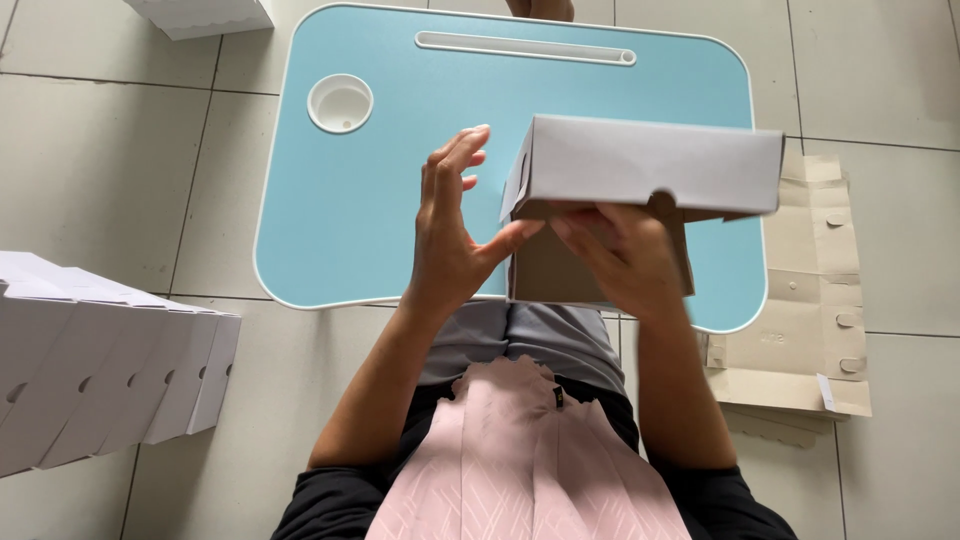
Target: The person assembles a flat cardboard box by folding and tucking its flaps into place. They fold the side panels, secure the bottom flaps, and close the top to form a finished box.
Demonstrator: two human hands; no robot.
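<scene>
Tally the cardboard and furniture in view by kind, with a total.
Box in hand: 1
Row of folded white boxes at left: 1 row, count unclear
White box at top left: 1
Stack of flat brown blanks at right: 1
Blue lap table: 1
Total: 5

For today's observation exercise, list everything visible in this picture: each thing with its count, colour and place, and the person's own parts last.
Folded box: one, white outside, brown inside, held above the lap table.
Lap table: one, light blue with white rim, on the floor.
Cup recess: one, white, table's upper left.
Slot: one, white, along the table's far edge.
Finished boxes: a row, white, floor at left.
Flat cardboard sheets: a stack, beige, floor at right.
White box: one, top left.
Left hand: open, thumb touching the box.
Right hand: grip under the box.
</scene>
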